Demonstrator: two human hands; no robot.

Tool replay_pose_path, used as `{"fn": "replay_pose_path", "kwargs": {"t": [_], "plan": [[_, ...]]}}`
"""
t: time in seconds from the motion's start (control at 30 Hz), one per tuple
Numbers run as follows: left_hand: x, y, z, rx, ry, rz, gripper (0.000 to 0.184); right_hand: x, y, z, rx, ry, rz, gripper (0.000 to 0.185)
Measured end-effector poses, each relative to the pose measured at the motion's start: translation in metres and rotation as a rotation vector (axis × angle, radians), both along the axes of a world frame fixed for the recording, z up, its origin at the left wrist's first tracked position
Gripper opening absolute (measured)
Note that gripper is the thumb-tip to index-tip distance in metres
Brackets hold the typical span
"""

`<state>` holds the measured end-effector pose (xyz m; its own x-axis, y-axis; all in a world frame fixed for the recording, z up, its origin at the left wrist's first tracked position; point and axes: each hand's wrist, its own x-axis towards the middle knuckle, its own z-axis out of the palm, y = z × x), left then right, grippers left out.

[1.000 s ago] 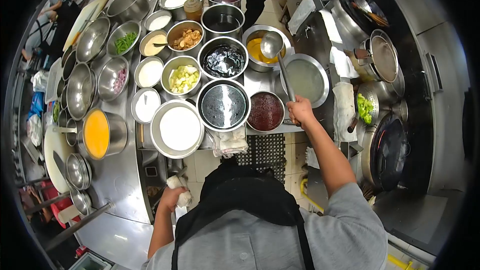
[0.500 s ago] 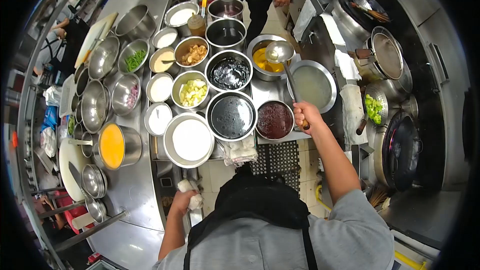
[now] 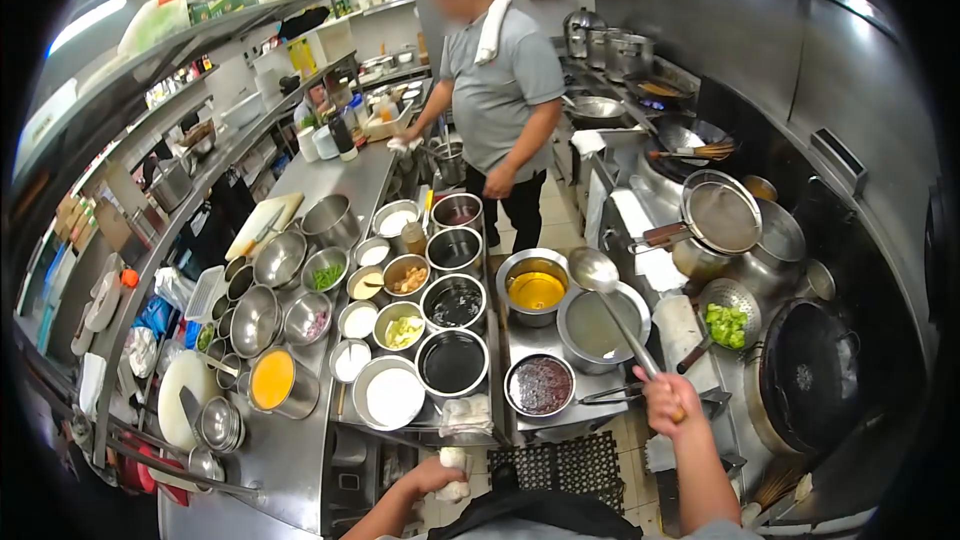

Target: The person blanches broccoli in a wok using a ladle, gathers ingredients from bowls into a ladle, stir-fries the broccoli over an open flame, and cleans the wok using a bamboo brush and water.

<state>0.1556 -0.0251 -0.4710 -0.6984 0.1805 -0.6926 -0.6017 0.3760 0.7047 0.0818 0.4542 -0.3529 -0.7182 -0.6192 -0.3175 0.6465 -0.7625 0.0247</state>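
Note:
My right hand (image 3: 668, 402) is wrapped round the handle of a long metal ladle (image 3: 594, 270). Its bowl hangs above the gap between a pot of yellow oil (image 3: 537, 290) and a wide basin of cloudy liquid (image 3: 598, 328); what the bowl holds is not clear. Down by the counter's front edge, my left hand (image 3: 428, 477) grips a crumpled white cloth (image 3: 455, 474). Between the hands sits a pot of dark red sauce (image 3: 540, 384). Pots of dark liquid (image 3: 452, 361) and a big pot of white powder or liquid (image 3: 394, 395) stand left of it.
A perforated strainer with chopped greens (image 3: 726, 324) and a black wok (image 3: 808, 370) are on the right-hand range. A mesh strainer (image 3: 722, 212) lies behind them. Steel bowls (image 3: 257, 320) and a pot of orange liquid (image 3: 272, 380) line the left counter. A co-worker (image 3: 505, 90) stands ahead.
My view has tilted up, bringing the co-worker and far kitchen into sight. The ladle bowl has shifted right, away from the oil pot. Both hands keep their holds.

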Motion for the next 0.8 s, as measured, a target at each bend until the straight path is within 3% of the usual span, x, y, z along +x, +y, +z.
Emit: {"fn": "replay_pose_path", "kwargs": {"t": [0.07, 0.1, 0.2, 0.23, 0.3, 0.33, 0.37, 0.4, 0.43, 0.47, 0.53, 0.57, 0.6, 0.67, 0.7, 0.73, 0.8], "plan": [[-0.002, 0.021, -0.016, -0.076, 0.095, -0.235, 0.029, 0.063, 0.041, 0.024, 0.056, 0.046, -0.095, 0.034], [-0.002, 0.033, -0.016, -0.159, 0.145, -0.325, 0.04, 0.099, 0.056, 0.043, 0.059, 0.014, -0.164, 0.034], [0.006, 0.071, -0.018, -0.133, 0.132, -0.393, 0.041, 0.191, 0.112, 0.073, 0.249, -0.062, -0.403, 0.034], [0.01, 0.082, -0.025, -0.16, 0.138, -0.388, 0.042, 0.217, 0.126, 0.085, 0.371, 0.073, -0.387, 0.034], [0.009, 0.097, -0.037, -0.195, 0.351, -0.703, 0.031, 0.251, 0.153, 0.094, 0.852, 0.108, -0.542, 0.029], [0.012, 0.114, -0.023, -0.124, 0.304, -0.628, 0.024, 0.26, 0.154, 0.105, 1.141, 0.108, -0.607, 0.025], [0.014, 0.125, -0.023, 0.002, 0.217, -0.527, 0.022, 0.265, 0.159, 0.115, 1.24, -0.029, -0.635, 0.02], [0.02, 0.148, -0.001, 0.042, 0.132, -0.403, 0.021, 0.27, 0.177, 0.104, 1.512, -0.101, -0.601, 0.013], [0.02, 0.169, 0.024, 0.045, 0.177, -0.438, 0.024, 0.272, 0.192, 0.091, 1.836, -0.158, -0.526, 0.011], [0.021, 0.172, 0.021, 0.001, 0.108, -0.407, 0.025, 0.27, 0.206, 0.079, 2.155, -0.19, -0.417, 0.011], [0.017, 0.171, 0.007, 0.024, 0.133, -0.44, 0.025, 0.283, 0.258, 0.043, 2.198, -0.217, -0.402, 0.012], [0.013, 0.169, 0.007, 0.016, 0.134, -0.442, 0.025, 0.282, 0.262, 0.047, 2.246, -0.229, -0.385, 0.014], [0.012, 0.167, 0.007, -0.005, 0.151, -0.433, 0.025, 0.289, 0.265, 0.058, 2.132, -0.32, -0.324, 0.02], [0.009, 0.165, 0.011, 0.021, 0.181, -0.432, 0.024, 0.3, 0.273, 0.02, 2.885, -0.14, -0.364, 0.023], [0.01, 0.163, 0.016, 0.022, 0.136, -0.379, 0.024, 0.308, 0.279, 0.017, 2.881, -0.127, -0.35, 0.023], [0.013, 0.161, 0.025, 0.023, 0.091, -0.323, 0.024, 0.311, 0.274, 0.032, 2.221, -0.285, -0.569, 0.025], [0.016, 0.154, 0.031, 0.03, 0.067, -0.274, 0.025, 0.306, 0.269, 0.028, 1.543, -0.39, -0.677, 0.027]]}}
